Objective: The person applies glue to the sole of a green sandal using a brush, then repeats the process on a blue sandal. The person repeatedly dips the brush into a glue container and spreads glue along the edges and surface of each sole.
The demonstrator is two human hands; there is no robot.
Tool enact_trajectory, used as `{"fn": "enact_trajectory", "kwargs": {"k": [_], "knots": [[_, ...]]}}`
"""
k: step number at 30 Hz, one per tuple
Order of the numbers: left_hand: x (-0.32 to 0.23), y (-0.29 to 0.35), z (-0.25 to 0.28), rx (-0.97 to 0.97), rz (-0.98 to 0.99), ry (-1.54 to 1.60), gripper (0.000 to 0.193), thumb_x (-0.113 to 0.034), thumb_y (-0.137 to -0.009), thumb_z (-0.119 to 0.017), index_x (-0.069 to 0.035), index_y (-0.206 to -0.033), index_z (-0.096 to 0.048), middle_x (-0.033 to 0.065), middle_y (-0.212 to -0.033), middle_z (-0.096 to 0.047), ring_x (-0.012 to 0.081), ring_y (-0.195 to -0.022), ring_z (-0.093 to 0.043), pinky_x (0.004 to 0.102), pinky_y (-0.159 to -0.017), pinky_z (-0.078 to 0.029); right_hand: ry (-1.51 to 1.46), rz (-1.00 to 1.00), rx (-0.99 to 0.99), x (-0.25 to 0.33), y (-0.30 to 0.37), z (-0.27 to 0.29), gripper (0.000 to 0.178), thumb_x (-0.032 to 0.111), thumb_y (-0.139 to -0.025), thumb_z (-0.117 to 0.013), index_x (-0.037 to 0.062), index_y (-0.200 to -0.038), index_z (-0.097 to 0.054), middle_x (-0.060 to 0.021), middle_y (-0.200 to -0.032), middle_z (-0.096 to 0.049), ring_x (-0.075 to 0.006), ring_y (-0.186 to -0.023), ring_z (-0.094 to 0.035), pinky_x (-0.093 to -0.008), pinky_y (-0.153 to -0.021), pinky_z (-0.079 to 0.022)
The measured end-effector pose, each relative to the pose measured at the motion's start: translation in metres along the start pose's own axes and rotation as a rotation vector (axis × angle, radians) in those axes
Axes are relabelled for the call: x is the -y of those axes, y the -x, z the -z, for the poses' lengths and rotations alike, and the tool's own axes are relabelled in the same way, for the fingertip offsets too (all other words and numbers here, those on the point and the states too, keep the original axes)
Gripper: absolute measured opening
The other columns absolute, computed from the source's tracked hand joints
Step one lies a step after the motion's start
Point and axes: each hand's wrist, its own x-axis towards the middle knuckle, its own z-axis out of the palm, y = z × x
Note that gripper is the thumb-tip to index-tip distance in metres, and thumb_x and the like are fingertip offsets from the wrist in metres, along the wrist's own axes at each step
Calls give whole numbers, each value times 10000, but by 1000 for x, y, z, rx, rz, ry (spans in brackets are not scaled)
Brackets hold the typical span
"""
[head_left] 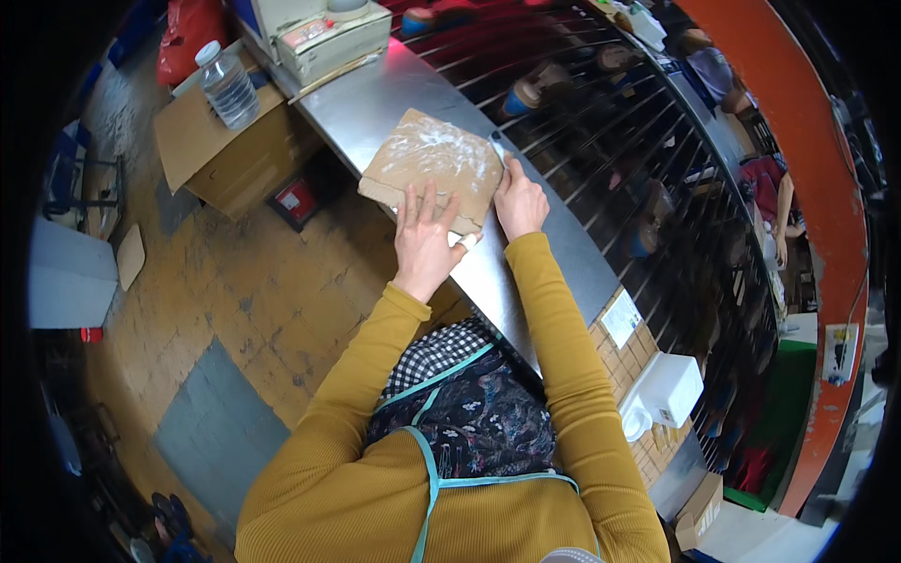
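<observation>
A piece of brown cardboard [441,155], smeared with white on its upper face, lies on the metal counter [352,103]. My left hand [428,239] rests on its near edge with the fingers spread flat; something white shows at the thumb. At the cardboard's right edge, my right hand [521,202] is closed on a thin pale tool [498,148], whose tip stands out past the fingers. Most of that tool is hidden in the hand, so its exact kind cannot be made out.
A box with a tape roll [347,7] stands at the counter's far end. Left of it, a water bottle [228,89] stands on a cardboard carton [225,150]. A dark conveyor with metal rods [582,141] runs along the right. Nearer are a white container [671,387] and an orange beam [826,216].
</observation>
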Motion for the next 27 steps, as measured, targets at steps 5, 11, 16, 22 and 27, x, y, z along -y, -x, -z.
{"fn": "enact_trajectory", "kwargs": {"k": [5, 11, 16, 22, 27], "knots": [[3, 6, 8, -28, -16, 16, 624, -440, -747, -763, -126, -1271, -631, 248, -1430, -445, 524, -1315, -371, 605, -1044, -352, 239, 134, -38, 14, 25, -8, 472, 99, -793, -534, 56, -1262, -573, -199, -696, -679, -361, -645, -691, -472, -591, -547], [2, 0, 8, 21, -1, -28, 655, -416, -720, -783, -129, -1286, -620, 239, -1444, -435, 495, -1342, -354, 579, -1067, -343, 310, 190, 70, 10, 59, 16, 591, 211, -781, -652, 38, -1329, -512, -211, -690, -671, -351, -602, -684, -454, -546, -539], [3, -2, 6, -13, 19, -27, 641, -500, -756, -740, -129, -1269, -639, 226, -1443, -444, 495, -1335, -365, 598, -1046, -355, 65, 167, 98, 13, 48, 51, 331, 163, -905, -507, 97, -1214, -602, -246, -727, -663, -413, -691, -673, -526, -649, -527], [0, -2, 6, -19, 22, -3, 654, -450, -720, -779, -137, -1275, -633, 218, -1435, -456, 476, -1341, -369, 575, -1063, -354, 62, 79, 127, 24, 8, 14, 365, 217, -953, -452, 193, -1307, -536, -252, -805, -673, -431, -782, -663, -535, -728, -514], [0, 0, 10, -3, 11, 27, 684, -375, -674, -814, -129, -1285, -625, 214, -1442, -449, 463, -1346, -368, 533, -1094, -339, 192, 29, 173, 24, 24, 5, 411, 259, -964, -438, 233, -1368, -506, -267, -838, -676, -448, -777, -666, -528, -733, -521]]}}
